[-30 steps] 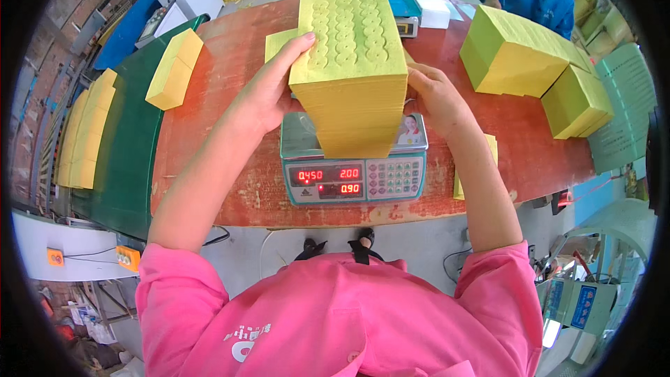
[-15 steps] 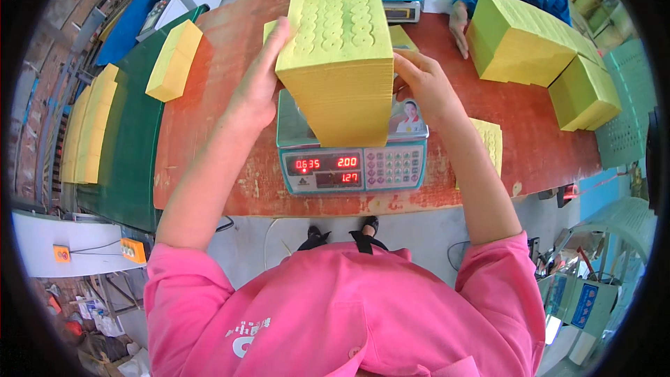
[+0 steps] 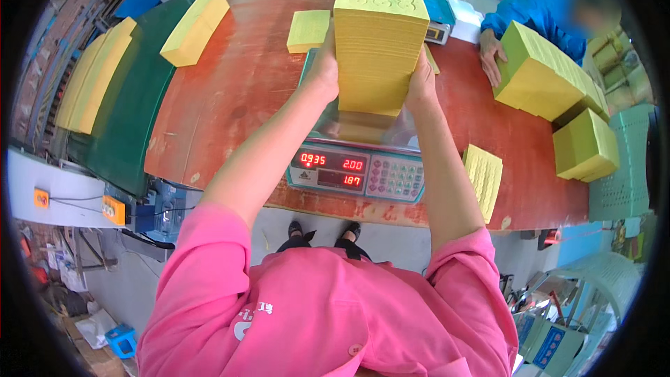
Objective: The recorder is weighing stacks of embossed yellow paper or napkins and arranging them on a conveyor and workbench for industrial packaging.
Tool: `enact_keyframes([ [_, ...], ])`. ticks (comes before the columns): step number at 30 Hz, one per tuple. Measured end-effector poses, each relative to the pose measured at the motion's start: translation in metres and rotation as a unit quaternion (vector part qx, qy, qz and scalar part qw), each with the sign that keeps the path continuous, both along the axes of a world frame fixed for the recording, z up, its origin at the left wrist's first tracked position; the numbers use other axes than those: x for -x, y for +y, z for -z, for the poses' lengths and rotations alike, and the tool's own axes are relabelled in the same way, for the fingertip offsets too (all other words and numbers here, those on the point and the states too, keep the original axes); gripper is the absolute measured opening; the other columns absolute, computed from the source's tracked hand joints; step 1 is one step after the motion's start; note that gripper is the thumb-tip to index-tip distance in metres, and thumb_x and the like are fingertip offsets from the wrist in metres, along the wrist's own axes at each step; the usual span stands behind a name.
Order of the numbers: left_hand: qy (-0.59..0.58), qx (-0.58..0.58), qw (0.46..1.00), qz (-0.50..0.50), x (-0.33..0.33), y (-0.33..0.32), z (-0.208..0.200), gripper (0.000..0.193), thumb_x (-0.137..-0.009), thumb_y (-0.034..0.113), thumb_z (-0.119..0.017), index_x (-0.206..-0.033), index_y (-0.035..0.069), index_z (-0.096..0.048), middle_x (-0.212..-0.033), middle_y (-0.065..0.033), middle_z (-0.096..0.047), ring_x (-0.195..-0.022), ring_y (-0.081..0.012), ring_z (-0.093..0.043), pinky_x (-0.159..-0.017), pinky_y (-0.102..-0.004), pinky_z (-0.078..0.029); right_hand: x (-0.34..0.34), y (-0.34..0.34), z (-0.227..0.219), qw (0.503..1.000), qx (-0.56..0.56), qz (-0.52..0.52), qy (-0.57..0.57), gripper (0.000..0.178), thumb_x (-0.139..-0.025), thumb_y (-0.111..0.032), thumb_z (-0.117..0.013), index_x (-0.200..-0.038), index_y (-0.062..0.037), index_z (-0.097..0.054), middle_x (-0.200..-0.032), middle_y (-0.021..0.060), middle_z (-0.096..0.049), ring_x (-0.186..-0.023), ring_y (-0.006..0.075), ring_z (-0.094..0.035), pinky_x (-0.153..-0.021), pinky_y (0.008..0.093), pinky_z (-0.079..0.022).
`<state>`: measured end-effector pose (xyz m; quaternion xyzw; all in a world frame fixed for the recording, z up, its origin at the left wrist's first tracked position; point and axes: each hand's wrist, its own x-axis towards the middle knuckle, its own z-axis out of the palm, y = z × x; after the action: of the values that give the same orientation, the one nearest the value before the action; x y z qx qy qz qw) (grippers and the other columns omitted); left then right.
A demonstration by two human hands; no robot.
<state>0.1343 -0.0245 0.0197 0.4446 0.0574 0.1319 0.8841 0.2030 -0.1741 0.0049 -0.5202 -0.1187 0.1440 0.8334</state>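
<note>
My left hand (image 3: 325, 68) and my right hand (image 3: 421, 82) are closed on opposite sides of a tall stack of yellow paper (image 3: 377, 63). Rows of round embossed marks cover its top sheet. The stack is upright over the metal pan of a digital scale (image 3: 357, 171). A strip of pan shows in front of it; whether its base touches the pan, I cannot tell. Red digits glow on the scale's front panel, left of its keypad. My left fingers are partly hidden behind the stack, as are those of my right hand.
Loose yellow paper piles lie on the red table (image 3: 230, 98), one at back left (image 3: 308, 31) and one at right (image 3: 483, 180). Across the table, a blue-sleeved person's hand (image 3: 493, 59) touches a long yellow block (image 3: 541, 77). More paper blocks (image 3: 195, 28) stand left.
The stack has shifted away from me, baring the front of the pan. My right hand has gone from bent fingers at the edge to a side grip. The red readout differs, and the view has shifted.
</note>
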Motion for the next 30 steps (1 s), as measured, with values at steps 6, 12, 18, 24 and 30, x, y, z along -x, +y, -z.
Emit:
enact_keyframes([
  [6,0.022,-0.083,0.992,-0.091,0.017,0.015,0.019,0.073,-0.095,0.065,-0.042,-0.141,0.008,-0.044,-0.132,-0.0069,-0.054,-0.119,-0.0186,-0.051,-0.101,-0.0407,-0.041,0.024,-0.018,0.004,0.986,0.092,0.009,-0.137,0.054,-0.104,-0.045,-0.04,-0.142,-0.0073,-0.046,-0.135,0.0084,-0.054,-0.124,0.0204,-0.051,-0.101,0.0348,-0.042],
  [12,0.018,-0.005,0.986,-0.163,0.166,0.036,0.004,0.072,-0.1,0.056,-0.035,-0.141,-0.002,-0.04,-0.146,-0.0213,-0.044,-0.131,-0.0331,-0.045,-0.109,-0.0484,-0.036,0.114,-0.121,0.021,0.999,0.024,0.015,-0.03,0.06,-0.106,-0.043,-0.026,-0.15,-0.0015,-0.03,-0.156,0.0166,-0.029,-0.144,0.0289,-0.029,-0.117,0.0436,-0.023],
  [18,0.137,0.074,0.954,-0.256,0.295,0.056,0.054,0.064,-0.1,0.052,-0.038,-0.13,-0.004,-0.048,-0.132,-0.0228,-0.054,-0.118,-0.0312,-0.055,-0.101,-0.045,-0.044,0.165,-0.163,0.03,0.999,-0.003,0.009,0.031,0.06,-0.104,-0.036,-0.034,-0.148,0.0046,-0.03,-0.149,0.0225,-0.038,-0.14,0.033,-0.037,-0.114,0.045,-0.027],
  [24,0.091,0.085,0.974,-0.19,0.292,0.036,0.063,0.059,-0.101,0.047,-0.039,-0.129,-0.004,-0.05,-0.128,-0.0214,-0.056,-0.114,-0.0287,-0.057,-0.1,-0.0415,-0.045,0.166,-0.157,0.031,0.999,-0.005,0.001,0.052,0.061,-0.103,-0.037,-0.039,-0.147,0.005,-0.031,-0.142,0.0204,-0.048,-0.134,0.0314,-0.043,-0.111,0.0442,-0.031],
  [30,0.082,0.056,0.978,-0.181,0.263,0.028,0.043,0.058,-0.101,0.048,-0.037,-0.124,-0.003,-0.053,-0.121,-0.0213,-0.061,-0.107,-0.0274,-0.061,-0.094,-0.04,-0.048,0.17,-0.15,0.03,0.999,-0.004,0.002,0.051,0.061,-0.102,-0.038,-0.041,-0.145,0.0046,-0.034,-0.139,0.0185,-0.051,-0.131,0.0291,-0.046,-0.107,0.0424,-0.034],
])
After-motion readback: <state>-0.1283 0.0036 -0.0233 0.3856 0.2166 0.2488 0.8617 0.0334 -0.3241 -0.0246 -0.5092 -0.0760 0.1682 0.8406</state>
